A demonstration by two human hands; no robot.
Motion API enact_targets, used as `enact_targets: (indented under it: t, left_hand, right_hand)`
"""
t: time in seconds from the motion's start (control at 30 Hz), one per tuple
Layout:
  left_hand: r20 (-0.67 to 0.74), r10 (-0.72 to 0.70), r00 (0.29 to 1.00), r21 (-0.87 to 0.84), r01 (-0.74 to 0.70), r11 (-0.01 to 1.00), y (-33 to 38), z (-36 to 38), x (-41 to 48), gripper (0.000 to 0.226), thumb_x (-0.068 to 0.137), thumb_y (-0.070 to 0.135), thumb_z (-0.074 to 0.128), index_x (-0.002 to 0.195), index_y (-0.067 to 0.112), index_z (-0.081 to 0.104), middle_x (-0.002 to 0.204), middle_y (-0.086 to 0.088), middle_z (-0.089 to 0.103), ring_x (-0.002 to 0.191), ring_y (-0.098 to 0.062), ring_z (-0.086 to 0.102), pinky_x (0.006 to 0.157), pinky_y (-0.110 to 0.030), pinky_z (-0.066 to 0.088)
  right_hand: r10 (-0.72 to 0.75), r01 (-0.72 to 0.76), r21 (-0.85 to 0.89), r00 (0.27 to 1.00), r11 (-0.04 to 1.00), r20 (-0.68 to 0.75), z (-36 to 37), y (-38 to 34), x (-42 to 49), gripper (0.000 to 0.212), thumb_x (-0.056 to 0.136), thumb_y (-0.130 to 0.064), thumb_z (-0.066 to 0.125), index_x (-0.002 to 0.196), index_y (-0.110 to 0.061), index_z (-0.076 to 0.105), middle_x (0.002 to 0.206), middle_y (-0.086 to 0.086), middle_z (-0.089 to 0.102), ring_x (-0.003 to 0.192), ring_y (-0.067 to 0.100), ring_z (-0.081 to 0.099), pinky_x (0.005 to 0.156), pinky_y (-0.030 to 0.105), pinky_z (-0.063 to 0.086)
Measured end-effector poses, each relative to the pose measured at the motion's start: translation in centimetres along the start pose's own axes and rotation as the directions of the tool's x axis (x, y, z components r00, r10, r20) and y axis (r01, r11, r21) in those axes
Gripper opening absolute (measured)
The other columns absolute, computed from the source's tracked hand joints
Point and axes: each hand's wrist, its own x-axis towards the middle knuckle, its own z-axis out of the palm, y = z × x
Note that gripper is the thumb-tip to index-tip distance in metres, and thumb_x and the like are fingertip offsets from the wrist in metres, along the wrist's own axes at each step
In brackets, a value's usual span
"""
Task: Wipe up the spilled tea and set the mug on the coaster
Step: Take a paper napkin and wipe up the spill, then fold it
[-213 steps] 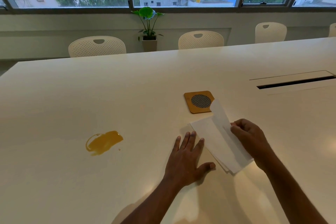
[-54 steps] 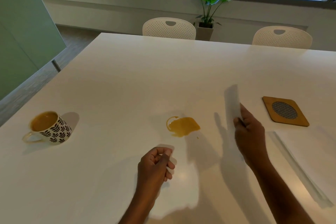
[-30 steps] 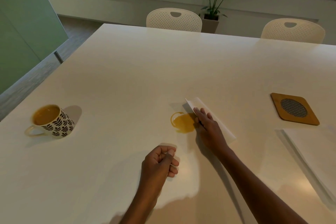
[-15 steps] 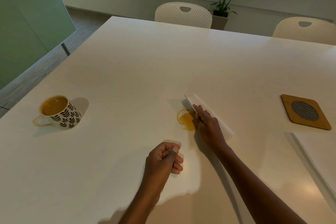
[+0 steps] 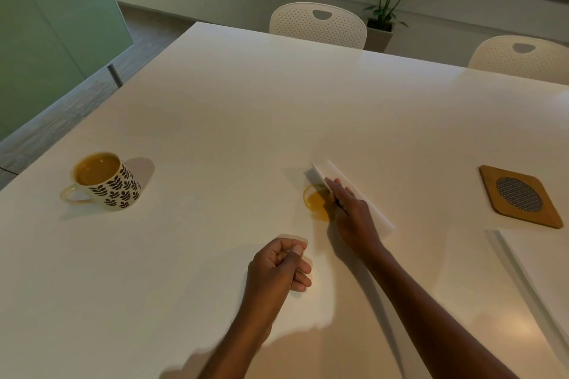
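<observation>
Head view: white worktop (image 5: 215,120) fills most of the frame. R hand (image 5: 351,215) lies flat on a folded white tissue (image 5: 363,203), fingers straight, grip released; it presses, doesn't pinch. Tissue runs diagonally, far corner up-left, near end to the right of the wrist. Its left edge meets the tea spill (image 5: 313,200).

Spill is an amber patch w/ a thin ring edge on its left. It sits just left of the R fingertips and touches the hand's side; its right part is hidden under hand and tissue.

L hand (image 5: 277,268) is nearer the body, below-left of the spill. Its grip is clenched in a fist, thumb on the index, holding nothing, apart from tissue and spill.

Mug (image 5: 103,181) stands upright far left on the worktop, well apart from both hands. Leaf pattern, handle pointing left, tea inside nearly to the rim.

Coaster (image 5: 520,195), wooden w/ round mesh centre, lies far right, well apart from the mug. Just in front of it is a white paper stack (image 5: 542,271) at the frame's right edge.

Beyond the worktop: two white chairs (image 5: 318,24) and a potted plant (image 5: 385,9) by the window wall.
</observation>
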Motion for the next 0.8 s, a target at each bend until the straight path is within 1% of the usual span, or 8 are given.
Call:
enact_targets:
  t: [0.13,0.23,0.37,0.5,0.6,0.67,0.73,0.8]
  left_hand:
    - [-0.009,-0.006,1.000,-0.003,0.006,1.000,0.0,0.0,-0.1,0.021,0.110,0.021,0.064,0.107,0.029,0.084,0.087,-0.012,0.084,0.075,-0.026,0.078,0.070,-0.036,0.063]
    - [-0.013,-0.009,1.000,-0.005,0.009,1.000,0.0,-0.2,-0.2,0.020,0.111,0.021,0.063,0.111,0.025,0.083,0.088,-0.013,0.083,0.076,-0.026,0.078,0.071,-0.037,0.062]
    - [-0.018,-0.005,1.000,0.001,0.005,1.000,0.1,-0.4,-0.5,0.021,0.111,0.020,0.063,0.110,0.025,0.083,0.086,-0.011,0.084,0.075,-0.025,0.078,0.071,-0.036,0.064]
    - [-0.022,-0.011,1.000,-0.006,0.010,1.000,0.2,-0.6,-0.6,0.021,0.111,0.020,0.063,0.108,0.024,0.083,0.086,-0.013,0.084,0.074,-0.026,0.079,0.070,-0.035,0.063]
    - [-0.033,-0.018,0.999,-0.002,0.018,1.000,0.2,-0.8,-0.7,0.020,0.111,0.023,0.064,0.108,0.025,0.083,0.086,-0.012,0.084,0.074,-0.025,0.080,0.069,-0.032,0.064]
    - [-0.041,-0.018,0.999,0.009,0.018,1.000,0.2,-0.9,-0.7,0.020,0.111,0.024,0.064,0.108,0.027,0.084,0.085,-0.010,0.084,0.074,-0.024,0.080,0.069,-0.032,0.065]
    - [-0.043,-0.017,0.999,0.016,0.018,1.000,0.3,-1.1,-0.7,0.020,0.111,0.025,0.064,0.111,0.027,0.084,0.085,-0.010,0.084,0.074,-0.024,0.079,0.070,-0.033,0.065]
    - [-0.050,-0.016,0.999,0.013,0.017,1.000,0.5,-1.4,-0.8,0.020,0.111,0.025,0.064,0.112,0.026,0.083,0.084,-0.009,0.084,0.073,-0.023,0.078,0.070,-0.033,0.065]
  right_hand:
    - [-0.016,0.017,-0.009,0.999,1.000,0.041,1.0,-1.0,-0.1,0.048,0.116,-0.015,0.039,0.164,-0.023,0.043,0.173,0.011,0.036,0.161,0.034,0.032,0.129,0.056,0.031]
    - [-0.026,0.027,-0.024,0.998,0.999,0.051,1.5,-1.3,0.0,0.049,0.116,-0.013,0.038,0.164,-0.024,0.043,0.173,0.010,0.035,0.161,0.035,0.032,0.130,0.055,0.031]
    - [-0.043,0.047,-0.056,0.997,0.997,0.070,2.3,-1.6,0.0,0.051,0.115,-0.012,0.038,0.164,-0.025,0.043,0.173,0.010,0.037,0.157,0.039,0.039,0.126,0.059,0.035]
    - [-0.067,0.072,-0.074,0.995,0.995,0.076,3.0,-2.2,0.0,0.051,0.114,-0.008,0.038,0.163,-0.023,0.045,0.170,0.014,0.043,0.153,0.041,0.044,0.124,0.056,0.038]
    - [-0.082,0.088,-0.064,0.992,0.994,0.094,3.6,-2.6,-0.2,0.048,0.115,-0.012,0.038,0.162,-0.021,0.045,0.166,0.016,0.048,0.148,0.044,0.049,0.119,0.058,0.042]
    - [-0.090,0.096,-0.051,0.990,0.994,0.107,4.0,-3.0,-0.2,0.047,0.116,-0.016,0.038,0.163,-0.023,0.045,0.167,0.014,0.046,0.148,0.042,0.049,0.118,0.060,0.044]
    - [-0.098,0.103,-0.044,0.990,0.994,0.104,4.3,-3.4,-0.4,0.047,0.117,-0.018,0.037,0.162,-0.024,0.045,0.168,0.013,0.045,0.146,0.040,0.051,0.117,0.058,0.046]
    - [-0.114,0.119,-0.042,0.989,0.992,0.095,4.7,-3.6,-0.7,0.046,0.116,-0.017,0.038,0.162,-0.024,0.046,0.165,0.014,0.049,0.140,0.039,0.055,0.113,0.055,0.050]
